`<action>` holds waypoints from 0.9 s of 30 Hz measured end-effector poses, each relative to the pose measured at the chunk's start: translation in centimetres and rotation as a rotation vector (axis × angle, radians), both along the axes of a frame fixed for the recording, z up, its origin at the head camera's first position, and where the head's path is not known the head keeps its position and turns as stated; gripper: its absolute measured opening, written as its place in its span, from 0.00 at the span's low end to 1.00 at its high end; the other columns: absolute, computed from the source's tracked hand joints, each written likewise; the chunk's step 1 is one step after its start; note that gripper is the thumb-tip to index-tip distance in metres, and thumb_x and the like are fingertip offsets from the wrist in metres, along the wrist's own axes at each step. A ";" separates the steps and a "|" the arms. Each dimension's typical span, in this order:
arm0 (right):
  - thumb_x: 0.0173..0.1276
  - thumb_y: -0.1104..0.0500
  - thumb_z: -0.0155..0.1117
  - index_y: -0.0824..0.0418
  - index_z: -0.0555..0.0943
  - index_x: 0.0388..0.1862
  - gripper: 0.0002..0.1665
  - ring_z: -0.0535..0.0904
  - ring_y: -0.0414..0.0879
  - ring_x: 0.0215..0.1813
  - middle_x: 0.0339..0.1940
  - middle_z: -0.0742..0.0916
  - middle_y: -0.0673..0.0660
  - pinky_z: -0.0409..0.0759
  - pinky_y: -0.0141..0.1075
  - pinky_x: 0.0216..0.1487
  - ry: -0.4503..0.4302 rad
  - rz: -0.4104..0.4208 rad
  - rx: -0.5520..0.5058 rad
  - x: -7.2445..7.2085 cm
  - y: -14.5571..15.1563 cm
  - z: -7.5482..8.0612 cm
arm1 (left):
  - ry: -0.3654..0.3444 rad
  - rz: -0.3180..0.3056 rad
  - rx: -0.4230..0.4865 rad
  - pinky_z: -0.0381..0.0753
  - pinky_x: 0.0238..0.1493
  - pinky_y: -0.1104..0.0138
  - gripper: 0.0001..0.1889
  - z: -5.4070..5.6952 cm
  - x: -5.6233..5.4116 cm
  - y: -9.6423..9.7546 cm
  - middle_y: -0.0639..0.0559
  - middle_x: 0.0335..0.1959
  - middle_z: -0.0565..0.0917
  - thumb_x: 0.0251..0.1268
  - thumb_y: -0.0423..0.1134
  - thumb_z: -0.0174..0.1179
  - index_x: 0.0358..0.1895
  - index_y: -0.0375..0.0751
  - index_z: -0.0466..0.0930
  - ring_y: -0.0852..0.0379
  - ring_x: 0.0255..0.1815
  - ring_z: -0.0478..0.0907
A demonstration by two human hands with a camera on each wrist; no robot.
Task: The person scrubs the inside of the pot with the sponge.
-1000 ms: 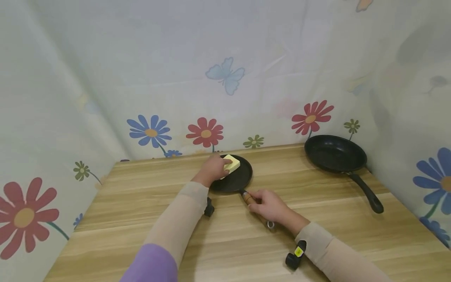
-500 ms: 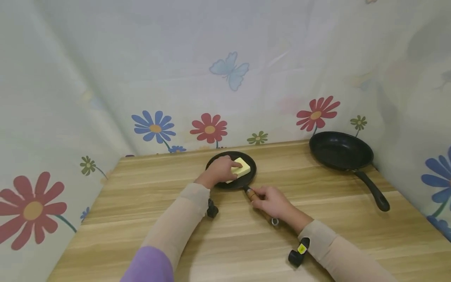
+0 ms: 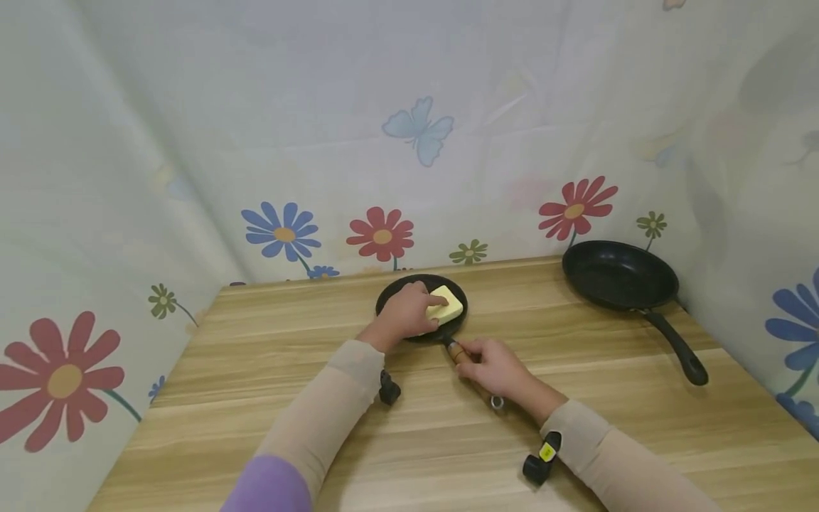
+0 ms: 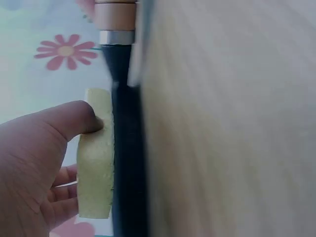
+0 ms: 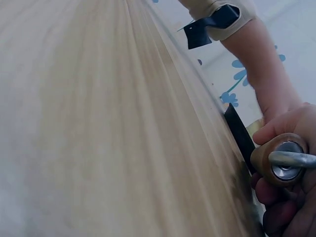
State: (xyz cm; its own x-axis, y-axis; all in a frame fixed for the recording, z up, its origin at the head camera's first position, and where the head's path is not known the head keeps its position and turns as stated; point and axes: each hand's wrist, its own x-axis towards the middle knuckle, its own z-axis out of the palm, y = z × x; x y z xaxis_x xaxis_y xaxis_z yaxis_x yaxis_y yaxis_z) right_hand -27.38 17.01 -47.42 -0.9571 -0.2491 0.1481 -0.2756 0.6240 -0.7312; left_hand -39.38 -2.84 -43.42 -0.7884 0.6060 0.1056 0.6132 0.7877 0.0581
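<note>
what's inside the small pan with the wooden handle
A yellow sponge-like block lies in the small pan, held by the left hand. The block and hand cover part of the pan's surface, so whatever is under them can't be seen.

There are two hands (image 3: pixel 407 313) (image 3: pixel 499 368), two pans (image 3: pixel 451 328) (image 3: pixel 619 275), one sponge (image 3: pixel 449 311).

A black frying pan (image 3: pixel 617 276) sat at the back right of a wood-grain tabletop (image 3: pixel 281 341), its handle (image 3: pixel 680 350) angled toward the near right. A pale backdrop (image 3: pixel 307 85) behind and on both sides bore red, blue and green daisy-like flowers (image 3: pixel 382 236) and a light-blue butterfly (image 3: pixel 421 131).
</note>
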 end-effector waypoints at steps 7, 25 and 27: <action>0.60 0.59 0.69 0.70 0.82 0.59 0.28 0.78 0.42 0.34 0.35 0.86 0.53 0.77 0.34 0.36 0.013 0.020 -0.028 0.1 -0.1 -0.2 | 0.089 0.002 0.167 0.77 0.50 0.56 0.25 2.1 0.0 -2.9 0.42 0.52 0.78 0.60 0.46 0.68 0.63 0.55 0.82 0.48 0.50 0.74; 0.65 0.60 0.68 0.72 0.78 0.64 0.30 0.80 0.44 0.39 0.45 0.88 0.59 0.80 0.36 0.41 -0.054 -0.070 -0.067 0.2 2.2 0.1 | 0.036 0.183 0.216 0.78 0.50 0.48 0.27 2.9 1.7 -15.7 0.36 0.59 0.76 0.60 0.47 0.68 0.65 0.49 0.81 0.40 0.55 0.74; 0.65 0.60 0.68 0.73 0.77 0.65 0.31 0.81 0.44 0.38 0.44 0.88 0.60 0.80 0.36 0.40 -0.057 -0.082 -0.066 0.2 2.7 0.2 | 0.044 0.199 0.199 0.78 0.48 0.48 0.27 2.8 1.9 -17.2 0.36 0.58 0.77 0.60 0.47 0.68 0.65 0.49 0.81 0.40 0.53 0.75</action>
